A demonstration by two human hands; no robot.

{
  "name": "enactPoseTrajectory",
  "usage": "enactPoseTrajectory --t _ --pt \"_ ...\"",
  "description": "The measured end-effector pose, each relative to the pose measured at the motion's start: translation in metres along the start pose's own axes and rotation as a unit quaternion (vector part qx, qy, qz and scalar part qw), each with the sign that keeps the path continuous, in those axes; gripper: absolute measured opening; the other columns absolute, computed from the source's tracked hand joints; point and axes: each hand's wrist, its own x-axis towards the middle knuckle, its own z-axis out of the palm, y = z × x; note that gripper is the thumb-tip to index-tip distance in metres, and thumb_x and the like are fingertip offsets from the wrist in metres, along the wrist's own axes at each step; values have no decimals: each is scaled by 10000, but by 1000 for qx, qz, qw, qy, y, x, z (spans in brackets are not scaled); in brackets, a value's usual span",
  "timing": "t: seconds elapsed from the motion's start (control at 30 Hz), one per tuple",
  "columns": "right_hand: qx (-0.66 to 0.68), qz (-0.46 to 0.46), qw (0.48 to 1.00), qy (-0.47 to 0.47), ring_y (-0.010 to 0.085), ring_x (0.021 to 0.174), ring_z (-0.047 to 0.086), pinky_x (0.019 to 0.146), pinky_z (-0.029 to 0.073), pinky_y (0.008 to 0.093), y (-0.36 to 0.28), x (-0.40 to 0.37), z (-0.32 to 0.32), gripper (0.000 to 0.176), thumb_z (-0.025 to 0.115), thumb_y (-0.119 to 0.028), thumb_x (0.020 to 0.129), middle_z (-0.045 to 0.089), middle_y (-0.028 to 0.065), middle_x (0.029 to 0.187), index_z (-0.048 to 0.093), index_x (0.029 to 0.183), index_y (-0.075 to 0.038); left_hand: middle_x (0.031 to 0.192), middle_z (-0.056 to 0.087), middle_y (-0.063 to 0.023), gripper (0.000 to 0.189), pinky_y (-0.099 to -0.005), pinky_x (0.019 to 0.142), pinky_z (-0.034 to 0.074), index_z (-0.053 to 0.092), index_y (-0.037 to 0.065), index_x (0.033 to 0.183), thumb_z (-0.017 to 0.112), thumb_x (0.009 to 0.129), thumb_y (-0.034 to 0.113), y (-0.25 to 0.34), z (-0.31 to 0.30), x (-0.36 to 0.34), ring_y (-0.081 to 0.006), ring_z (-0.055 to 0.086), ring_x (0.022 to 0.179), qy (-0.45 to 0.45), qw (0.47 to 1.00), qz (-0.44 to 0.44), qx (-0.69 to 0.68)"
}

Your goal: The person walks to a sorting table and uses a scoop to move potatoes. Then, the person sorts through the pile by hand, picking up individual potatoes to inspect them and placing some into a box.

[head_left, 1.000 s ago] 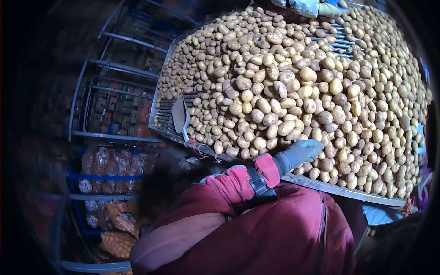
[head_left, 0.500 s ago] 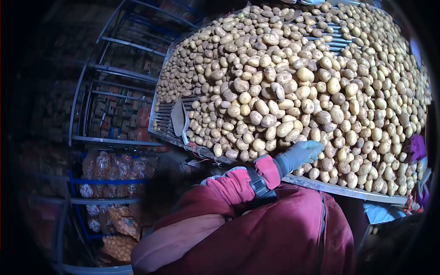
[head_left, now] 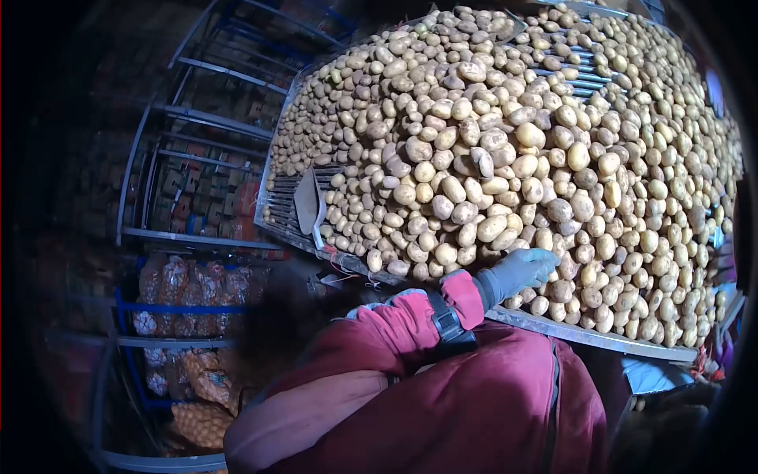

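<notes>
My left hand (head_left: 521, 275), in a grey-blue work glove, rests at the near edge of a large heap of potatoes (head_left: 482, 158). Its fingers stretch to the right over the potatoes, and I see nothing gripped in them. The palm side is hidden. A dark watch-like strap (head_left: 447, 320) sits at the wrist over the pink sleeve (head_left: 407, 324). My right hand is not in view. Potatoes of various sizes, some with soil on them, cover most of the sorting table (head_left: 584, 332).
Metal bars (head_left: 588, 77) show through the heap. A flat grey divider (head_left: 308, 201) stands at the table's left corner. Left of it are metal racks (head_left: 197, 237) and netted bags of produce (head_left: 201, 423). Purple material (head_left: 727, 347) shows at the right edge.
The purple shape at the right edge has withdrawn from beside the potatoes. My left hand has shifted only slightly, its fingers drawn closer together. The view has tilted a little.
</notes>
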Motion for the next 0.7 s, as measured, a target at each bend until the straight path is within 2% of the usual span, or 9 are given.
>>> enactPoseTrajectory --t 0.2,0.3,0.33,0.43,0.47,0.5,0.53,0.57,0.7 --pt "-6 -16 1000 23 311 658 615 530 471 386 -3 1 -5 311 801 -186 780 593 112 725 518 731 -70 1184 674 -37 405 -325 868 541 612 50 1347 593 1014 279 25 1 -8 -152 620 1023 25 997 -27 62" --pt "-4 -21 999 28 317 663 614 529 468 389 -5 7 2 318 803 -185 783 590 117 726 514 732 -65 1079 687 -4 371 -278 707 541 630 77 1330 606 1004 254 39 -13 -9 -108 621 809 70 991 62 98" --pt "-6 -22 999 27 319 664 613 529 468 390 -3 7 1 320 804 -185 784 589 119 727 512 732 -63 1073 689 10 347 -258 697 524 642 72 1312 615 1002 227 56 -18 -24 -88 616 823 34 992 115 42" --pt "15 -5 999 -28 297 668 628 547 478 400 9 5 15 213 760 -181 750 600 89 732 567 751 -91 1091 697 11 288 -233 799 514 670 56 1254 625 1019 216 84 -39 -31 -59 605 920 168 960 210 73" --pt "37 8 996 -79 271 669 643 564 489 408 20 6 29 120 715 -178 714 612 55 736 625 770 -122 1107 703 -7 252 -248 863 520 670 50 1234 637 1005 150 65 -83 0 -83 625 991 207 868 364 266" --pt "93 33 990 -100 272 661 639 567 485 426 28 7 43 121 712 -190 727 592 56 721 608 754 -135 1147 699 -41 245 -262 930 520 658 32 1228 643 998 116 82 -97 -5 -117 637 1073 276 857 244 359" --pt "154 59 979 -116 273 652 636 571 481 444 34 5 61 131 709 -202 741 572 57 706 590 739 -147 1154 693 -70 236 -280 888 537 660 19 1208 644 1000 130 88 -105 6 -140 646 991 290 849 376 231" --pt "167 70 980 -84 281 636 617 547 456 432 38 2 80 186 743 -201 747 551 60 690 574 732 -124 1091 691 -81 240 -309 826 543 656 11 1208 639 1002 133 97 -113 13 -158 640 931 304 845 388 209" --pt "189 78 978 -34 283 630 611 523 449 417 42 -10 129 147 772 -201 761 554 57 704 640 779 -138 1101 636 -149 454 -380 852 540 623 13 1265 755 901 252 141 -81 -10 -261 655 1000 379 725 357 451"
